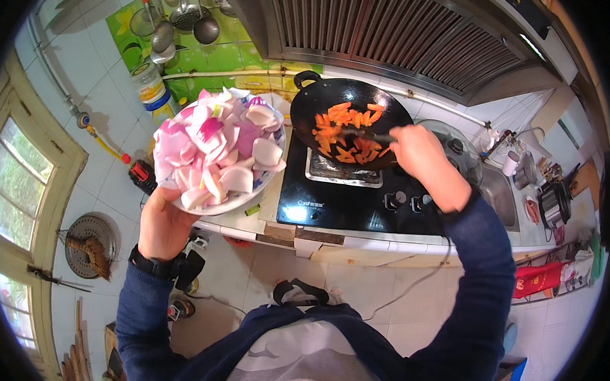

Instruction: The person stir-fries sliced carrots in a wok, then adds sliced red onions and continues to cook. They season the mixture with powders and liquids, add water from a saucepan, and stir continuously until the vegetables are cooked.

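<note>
My left hand (164,224) grips the near-left rim of a plate (243,200) with a blue pattern on its edge. The plate is heaped with cut red onion pieces (220,141) and is held up left of the wok. Over the right side of a black wok (350,93), my right hand (418,148) is closed around the handle of a cooking utensil (356,135), whose far end is among the food and hard to make out. Orange carrot slices (356,117) lie in the bottom of the wok, with darker reddish pieces among them.
The wok sits on a black glass gas hob (334,212) under a range hood (363,27). A glass lid (465,151) lies right of it, near a metal sink (501,194). Ladles and skimmers (185,16) hang on the back left wall. Bottles (153,94) stand behind the plate.
</note>
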Motion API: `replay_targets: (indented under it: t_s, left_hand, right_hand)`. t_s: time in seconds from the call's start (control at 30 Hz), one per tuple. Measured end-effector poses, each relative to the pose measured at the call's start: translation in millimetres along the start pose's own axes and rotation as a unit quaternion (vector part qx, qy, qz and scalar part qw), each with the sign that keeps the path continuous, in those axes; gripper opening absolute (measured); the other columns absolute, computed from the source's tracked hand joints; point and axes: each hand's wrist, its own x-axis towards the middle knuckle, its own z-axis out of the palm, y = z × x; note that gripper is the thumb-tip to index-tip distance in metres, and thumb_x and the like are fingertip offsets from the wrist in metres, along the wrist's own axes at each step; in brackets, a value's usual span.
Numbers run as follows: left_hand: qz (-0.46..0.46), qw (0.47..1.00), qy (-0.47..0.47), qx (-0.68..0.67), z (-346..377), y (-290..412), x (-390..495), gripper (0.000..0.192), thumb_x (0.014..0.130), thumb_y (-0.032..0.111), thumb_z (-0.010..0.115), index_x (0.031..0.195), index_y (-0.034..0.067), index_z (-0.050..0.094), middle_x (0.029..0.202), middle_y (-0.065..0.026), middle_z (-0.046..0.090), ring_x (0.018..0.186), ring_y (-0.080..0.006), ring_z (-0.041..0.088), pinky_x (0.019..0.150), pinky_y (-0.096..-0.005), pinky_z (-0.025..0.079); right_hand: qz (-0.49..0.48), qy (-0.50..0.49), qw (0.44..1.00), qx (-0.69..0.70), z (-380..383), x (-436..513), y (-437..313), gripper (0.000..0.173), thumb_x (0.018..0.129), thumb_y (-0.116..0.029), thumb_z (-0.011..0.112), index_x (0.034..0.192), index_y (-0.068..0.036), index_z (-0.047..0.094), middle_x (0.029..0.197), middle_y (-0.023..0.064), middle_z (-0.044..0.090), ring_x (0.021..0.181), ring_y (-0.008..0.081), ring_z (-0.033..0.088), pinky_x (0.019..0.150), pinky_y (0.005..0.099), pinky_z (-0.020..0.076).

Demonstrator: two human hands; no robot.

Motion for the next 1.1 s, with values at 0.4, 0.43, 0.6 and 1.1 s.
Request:
replay_targets:
  t_s: [0.4, 0.43, 0.6, 1.1]
  left_hand:
    - [-0.024, 0.995, -0.017, 0.094, 52.9, -11.6, 108.3, 0.044, 0.094, 0.017, 0.041, 0.132, -0.004, 0.043, 0.127, -0.0164, 0.056, 0.113, -0.0282, 0.059, 0.097, -0.0414, 0.048]
    - [-0.037, 0.994, -0.004, 0.106, 57.4, -13.3, 116.4, 0.043, 0.094, 0.017, 0.041, 0.131, -0.005, 0.044, 0.126, -0.0165, 0.057, 0.112, -0.0285, 0.059, 0.096, -0.0420, 0.049]
    - [-0.047, 0.986, -0.067, 0.143, 91.4, -26.0, 156.4, 0.044, 0.089, 0.012, 0.042, 0.129, -0.007, 0.044, 0.122, -0.0179, 0.059, 0.109, -0.0301, 0.061, 0.095, -0.0459, 0.050]
    - [-0.091, 0.968, -0.049, 0.228, 138.8, -63.5, 213.5, 0.034, 0.087, 0.015, 0.052, 0.117, 0.000, 0.054, 0.107, -0.0139, 0.064, 0.098, -0.0245, 0.066, 0.087, -0.0395, 0.054]
  right_hand:
    - [0.074, 0.021, 0.996, 0.054, 33.8, 55.6, 57.9, 0.023, 0.079, -0.019, 0.067, 0.095, -0.004, 0.071, 0.085, 0.0217, 0.067, 0.087, 0.0389, 0.064, 0.079, 0.0447, 0.0520]
    - [0.055, 0.029, 0.996, 0.063, 28.5, 42.7, 52.8, 0.023, 0.079, -0.018, 0.067, 0.096, -0.004, 0.070, 0.083, 0.0217, 0.066, 0.085, 0.0391, 0.064, 0.078, 0.0453, 0.0519]
    - [-0.033, -0.006, 0.998, 0.061, -8.4, -25.7, 44.0, 0.023, 0.078, -0.013, 0.068, 0.099, -0.006, 0.068, 0.084, 0.0186, 0.063, 0.080, 0.0383, 0.063, 0.073, 0.0461, 0.0516]
    - [-0.060, 0.024, 0.997, 0.029, -15.6, -50.6, 69.5, 0.010, 0.077, -0.013, 0.065, 0.079, -0.003, 0.065, 0.077, 0.0146, 0.064, 0.074, 0.0316, 0.065, 0.069, 0.0414, 0.0537]
